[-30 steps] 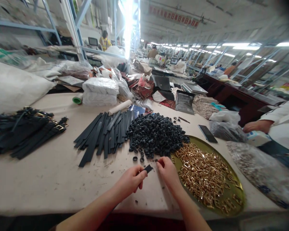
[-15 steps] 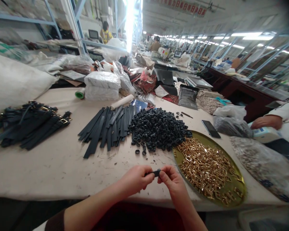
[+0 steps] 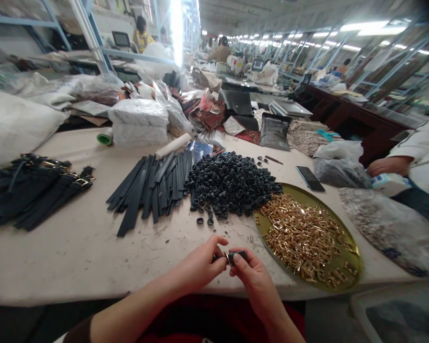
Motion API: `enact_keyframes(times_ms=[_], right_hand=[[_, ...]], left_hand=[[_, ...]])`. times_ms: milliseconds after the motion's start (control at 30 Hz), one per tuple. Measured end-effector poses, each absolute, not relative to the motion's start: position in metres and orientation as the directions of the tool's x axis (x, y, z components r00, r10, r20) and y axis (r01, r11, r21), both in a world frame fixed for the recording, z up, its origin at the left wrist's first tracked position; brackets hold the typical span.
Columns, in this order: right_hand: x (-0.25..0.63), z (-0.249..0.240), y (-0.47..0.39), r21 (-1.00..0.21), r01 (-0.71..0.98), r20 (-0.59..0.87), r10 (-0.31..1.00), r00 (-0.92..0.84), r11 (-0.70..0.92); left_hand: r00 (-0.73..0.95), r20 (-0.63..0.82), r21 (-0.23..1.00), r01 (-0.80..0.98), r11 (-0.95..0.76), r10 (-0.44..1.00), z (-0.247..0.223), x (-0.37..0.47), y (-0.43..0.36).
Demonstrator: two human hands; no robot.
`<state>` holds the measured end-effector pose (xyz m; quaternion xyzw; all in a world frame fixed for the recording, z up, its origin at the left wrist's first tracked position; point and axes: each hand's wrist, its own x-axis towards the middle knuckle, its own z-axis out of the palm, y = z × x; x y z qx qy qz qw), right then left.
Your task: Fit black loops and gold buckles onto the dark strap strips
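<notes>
Your small dark strap (image 3: pixel 240 255) is near you, by the front edge of the table (image 3: pixel 93 267), between your two hands. A bit of gold shows on it. Your right hand (image 3: pixel 252 270) pinches one end with thumb and fingers. Your left hand (image 3: pixel 205 262) pinches the other end, which is mostly hidden. This one looks part done. The heap of dark straps (image 3: pixel 39 197) with gold buckles (image 3: pixel 81 181) on the left looks done. Lots seems still to do: plain dark strips (image 3: pixel 152 188) in the middle, many little dark rings (image 3: pixel 232 183) just right of them, and gold pieces (image 3: pixel 302 238) in the tray (image 3: pixel 355 271) on the right.
</notes>
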<state>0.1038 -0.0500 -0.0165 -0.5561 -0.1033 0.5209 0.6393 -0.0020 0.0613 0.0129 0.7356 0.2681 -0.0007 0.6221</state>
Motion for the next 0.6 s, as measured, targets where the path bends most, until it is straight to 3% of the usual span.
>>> enact_keyframes(times_ms=[167, 433, 533, 600], right_hand=[[0.100, -0.015, -0.053, -0.766, -0.636, -0.454, 0.780, 0.430, -0.095], [0.097, -0.020, -0.060, -0.624, -0.756, -0.501, 0.844, 0.193, -0.198], [0.102, -0.019, -0.061, -0.716, -0.670, -0.476, 0.839, 0.265, -0.195], [0.104, -0.021, -0.059, -0.858, -0.467, -0.428, 0.800, 0.420, -0.214]], left_hand=[[0.835, -0.358, 0.900, 0.427, -0.082, 0.419, 0.011, 0.000, 0.062], [0.768, -0.379, 0.728, 0.592, -0.346, 0.516, 0.002, -0.002, 0.060], [0.808, -0.398, 0.779, 0.547, -0.305, 0.434, 0.010, -0.005, 0.060], [0.853, -0.370, 0.837, 0.478, -0.266, 0.369, 0.018, -0.007, 0.059]])
